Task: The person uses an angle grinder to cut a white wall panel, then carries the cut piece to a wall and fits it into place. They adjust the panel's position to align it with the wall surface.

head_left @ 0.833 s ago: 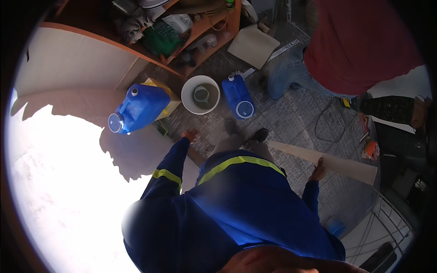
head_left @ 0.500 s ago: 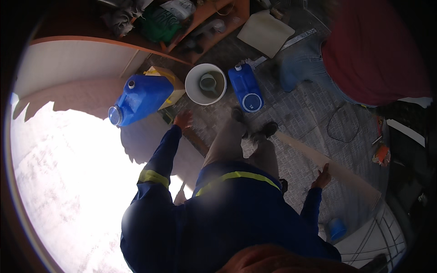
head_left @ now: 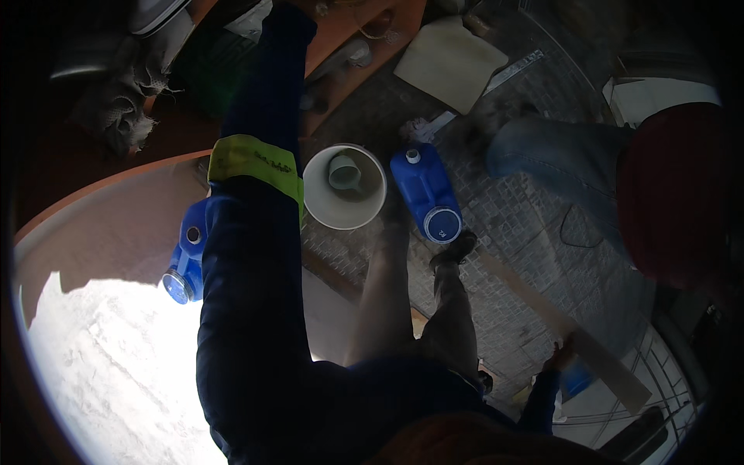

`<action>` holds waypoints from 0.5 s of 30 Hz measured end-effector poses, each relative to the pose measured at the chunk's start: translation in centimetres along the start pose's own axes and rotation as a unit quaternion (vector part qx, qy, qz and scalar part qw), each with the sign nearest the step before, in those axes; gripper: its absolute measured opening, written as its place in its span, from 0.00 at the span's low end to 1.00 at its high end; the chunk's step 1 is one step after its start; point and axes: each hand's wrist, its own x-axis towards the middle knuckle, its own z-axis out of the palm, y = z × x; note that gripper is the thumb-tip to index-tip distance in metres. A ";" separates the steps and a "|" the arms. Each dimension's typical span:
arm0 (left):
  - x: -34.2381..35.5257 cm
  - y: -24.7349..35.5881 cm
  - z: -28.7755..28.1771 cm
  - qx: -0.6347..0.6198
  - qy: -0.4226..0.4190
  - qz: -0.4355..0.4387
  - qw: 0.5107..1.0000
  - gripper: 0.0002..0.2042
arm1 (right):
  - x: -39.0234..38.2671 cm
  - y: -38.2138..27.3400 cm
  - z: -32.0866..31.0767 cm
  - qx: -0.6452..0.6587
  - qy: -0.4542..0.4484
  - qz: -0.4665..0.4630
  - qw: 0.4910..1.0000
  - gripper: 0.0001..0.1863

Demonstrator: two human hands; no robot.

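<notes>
Your left sleeve [head_left: 252, 310] covers part of a blue jug [head_left: 187, 253], your left hand is out of sight, and your right hand [head_left: 559, 355] looks blurred.

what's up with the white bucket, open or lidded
Open: no lid covers the bucket, and a cup shows inside it.

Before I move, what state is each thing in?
White bucket: open-topped, jug inside
Right-hand blue canister: round lid on
Left-hand blue canister: round lid on, partly hidden by the left sleeve
Beige sheet: flat, unfolded
Long board: slanting across the view
Right hand: at the board's edge, grip unclear
Left hand: not visible
</notes>
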 end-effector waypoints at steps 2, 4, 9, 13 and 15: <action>3.4 -2.4 -0.5 0.153 0.017 0.045 0.987 0.23 | -0.8 -0.3 1.0 -0.039 0.006 -0.004 0.999 0.26; 5.6 -4.6 -1.2 0.235 0.020 0.058 0.970 0.22 | -1.3 -0.5 1.4 -0.066 0.011 -0.008 0.998 0.25; 7.8 -7.8 -3.5 0.326 0.021 0.076 0.942 0.19 | -1.4 -0.5 1.0 0.015 0.007 0.009 1.000 0.25; 8.0 -9.1 -4.7 0.340 0.025 0.082 0.937 0.17 | -1.5 -0.2 0.5 -0.078 0.012 -0.013 0.997 0.26; 8.0 -10.1 -5.2 0.329 0.030 0.086 0.940 0.15 | -1.9 -0.3 0.6 -0.080 0.024 -0.002 0.997 0.28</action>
